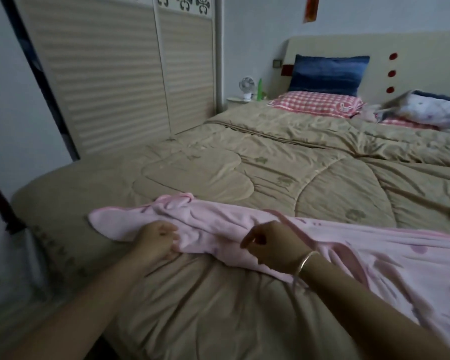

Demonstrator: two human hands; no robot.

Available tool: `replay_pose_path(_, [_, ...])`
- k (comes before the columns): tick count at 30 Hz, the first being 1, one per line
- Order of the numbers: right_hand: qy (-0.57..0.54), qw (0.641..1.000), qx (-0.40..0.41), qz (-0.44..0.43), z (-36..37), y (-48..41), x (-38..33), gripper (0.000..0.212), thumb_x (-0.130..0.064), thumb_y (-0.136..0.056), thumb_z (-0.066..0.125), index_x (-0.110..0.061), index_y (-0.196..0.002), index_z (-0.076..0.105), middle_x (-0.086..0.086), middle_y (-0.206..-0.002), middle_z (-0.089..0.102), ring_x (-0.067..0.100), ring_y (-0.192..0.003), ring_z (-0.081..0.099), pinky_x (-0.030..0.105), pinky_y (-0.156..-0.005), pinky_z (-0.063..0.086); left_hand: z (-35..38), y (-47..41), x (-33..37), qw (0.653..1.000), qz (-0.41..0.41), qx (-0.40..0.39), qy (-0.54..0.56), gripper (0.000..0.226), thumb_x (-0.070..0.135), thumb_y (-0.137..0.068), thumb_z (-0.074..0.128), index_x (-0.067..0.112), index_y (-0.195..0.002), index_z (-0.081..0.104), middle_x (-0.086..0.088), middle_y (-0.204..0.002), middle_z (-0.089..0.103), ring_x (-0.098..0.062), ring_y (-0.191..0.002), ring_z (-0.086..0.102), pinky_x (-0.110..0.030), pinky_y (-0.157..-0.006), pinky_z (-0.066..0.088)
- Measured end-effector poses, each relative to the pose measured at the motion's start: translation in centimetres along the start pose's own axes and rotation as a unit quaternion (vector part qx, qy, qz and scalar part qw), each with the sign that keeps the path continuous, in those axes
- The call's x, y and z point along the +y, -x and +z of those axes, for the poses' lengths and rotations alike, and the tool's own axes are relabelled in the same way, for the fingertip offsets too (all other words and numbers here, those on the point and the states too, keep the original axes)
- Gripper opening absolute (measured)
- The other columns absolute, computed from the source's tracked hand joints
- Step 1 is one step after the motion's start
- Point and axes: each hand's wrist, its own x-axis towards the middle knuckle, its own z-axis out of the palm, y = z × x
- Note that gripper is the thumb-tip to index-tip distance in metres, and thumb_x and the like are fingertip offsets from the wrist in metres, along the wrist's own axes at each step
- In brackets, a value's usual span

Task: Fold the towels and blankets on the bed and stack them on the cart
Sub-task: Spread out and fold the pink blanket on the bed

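Bed, pink blanket along near edge.

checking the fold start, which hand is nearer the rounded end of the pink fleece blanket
Left. The left hand holds the pink fleece blanket just beside its rounded end; the right hand is farther along, toward its middle.

Rumpled pink blanket, unfolded, across the near end of the tan bed.

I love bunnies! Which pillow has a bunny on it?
The pink checked pillow, lying flat before the upright blue pillow; the blue one and the flowery pillow show none.
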Motion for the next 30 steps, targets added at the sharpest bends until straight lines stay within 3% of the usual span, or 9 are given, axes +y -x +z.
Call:
replay_pose_path(3, [0.094,0.979,0.182,-0.009,-0.2,-3.6,1.2,0.021,-0.025,-0.088,0.056,-0.025,-0.107,0.067,0.001,-0.102,0.064,0.02,-0.095,0.062,0.028,-0.081,0.047,-0.3,-3.5,0.5,0.999,0.009,0.036,-0.037,0.019,0.008,-0.093,0.053,0.007,-0.111,0.059,-0.013,-0.093,0.067,-0.027,-0.072,0.068,-0.038,-0.064,0.059])
replay_pose_path(6, [0.149,0.976,0.145,0.07,-0.4,-8.0,3.8,0.038,-0.038,-0.092,0.054,-0.026,-0.128,0.056,0.007,-0.124,0.056,0.028,-0.112,0.056,0.032,-0.094,0.042,-0.2,-6.0,-0.6,0.988,0.05,0.097,-0.114,0.045,0.019,-0.088,0.059,0.011,-0.13,0.045,-0.014,-0.089,0.066,-0.03,-0.066,0.069,-0.045,-0.06,0.06])
replay_pose_path(9, [0.217,0.963,0.117,0.105,0.8,-11.3,5.0,0.034,-0.046,-0.089,0.053,-0.033,-0.119,0.061,-0.001,-0.119,0.063,0.024,-0.11,0.058,0.032,-0.09,0.046,-0.4,-7.9,-2.8,0.972,0.063,0.102,-0.201,0.071,0.029,-0.087,0.065,0.012,-0.144,0.028,-0.017,-0.081,0.064,-0.029,-0.055,0.066,-0.038,-0.054,0.056])
replay_pose_path(15, [0.324,0.94,0.065,0.085,0.8,-13.2,4.1,0.023,-0.045,-0.087,0.057,-0.027,-0.097,0.068,0.001,-0.108,0.066,0.024,-0.102,0.061,0.03,-0.08,0.046,-1.4,-12.2,-3.0,0.944,0.017,-0.032,-0.327,0.026,0.036,-0.082,0.067,0.014,-0.092,0.06,-0.01,-0.085,0.071,-0.026,-0.074,0.071,-0.036,-0.069,0.06])
replay_pose_path(18, [0.266,0.958,0.082,0.067,-1.6,-11.2,2.2,0.012,-0.041,-0.086,0.059,-0.03,-0.08,0.059,0.0,-0.093,0.064,0.024,-0.096,0.061,0.029,-0.074,0.044,-1.7,-15.0,0.8,0.916,0.083,-0.045,-0.389,0.045,0.047,-0.078,0.051,0.013,-0.102,0.068,-0.011,-0.104,0.072,-0.028,-0.094,0.069,-0.035,-0.082,0.056])
replay_pose_path(22, [0.057,0.97,0.225,0.075,-5.5,-8.5,-1.7,0.014,-0.031,-0.086,0.064,-0.02,-0.077,0.062,-0.003,-0.075,0.063,0.022,-0.079,0.062,0.03,-0.07,0.044,-1.8,-16.6,10.4,0.965,0.211,0.089,-0.126,0.023,0.025,-0.089,0.054,0.013,-0.108,0.058,-0.007,-0.101,0.061,-0.026,-0.096,0.059,-0.031,-0.075,0.044])
replay_pose_path(25, [-0.081,0.948,0.306,0.012,-6.7,-7.0,-6.0,0.018,-0.029,-0.089,0.062,-0.024,-0.073,0.056,-0.003,-0.068,0.06,0.01,-0.071,0.06,0.026,-0.069,0.045,-2.9,-17.3,14.0,0.966,0.209,-0.028,0.147,0.037,0.023,-0.083,0.056,0.019,-0.12,0.056,-0.001,-0.107,0.063,-0.019,-0.088,0.058,-0.025,-0.062,0.043])
replay_pose_path(28, [-0.172,0.949,0.254,-0.069,-2.5,-5.9,-11.2,0.024,-0.013,-0.092,0.059,-0.017,-0.069,0.053,-0.006,-0.059,0.053,-0.008,-0.053,0.049,0.012,-0.06,0.039,-4.3,-18.7,8.8,0.969,0.098,-0.054,0.222,0.052,0.015,-0.087,0.048,0.031,-0.137,0.047,0.0,-0.112,0.06,-0.015,-0.077,0.058,-0.025,-0.054,0.047])
replay_pose_path(30, [-0.19,0.967,0.149,-0.077,2.7,-5.7,-13.7,0.026,-0.017,-0.092,0.059,-0.022,-0.067,0.052,-0.008,-0.062,0.054,-0.004,-0.057,0.049,0.015,-0.065,0.039,-6.3,-17.7,3.7,0.983,0.012,-0.021,0.18,0.04,0.012,-0.096,0.041,0.017,-0.135,0.05,-0.006,-0.106,0.061,-0.016,-0.064,0.063,-0.025,-0.049,0.052])
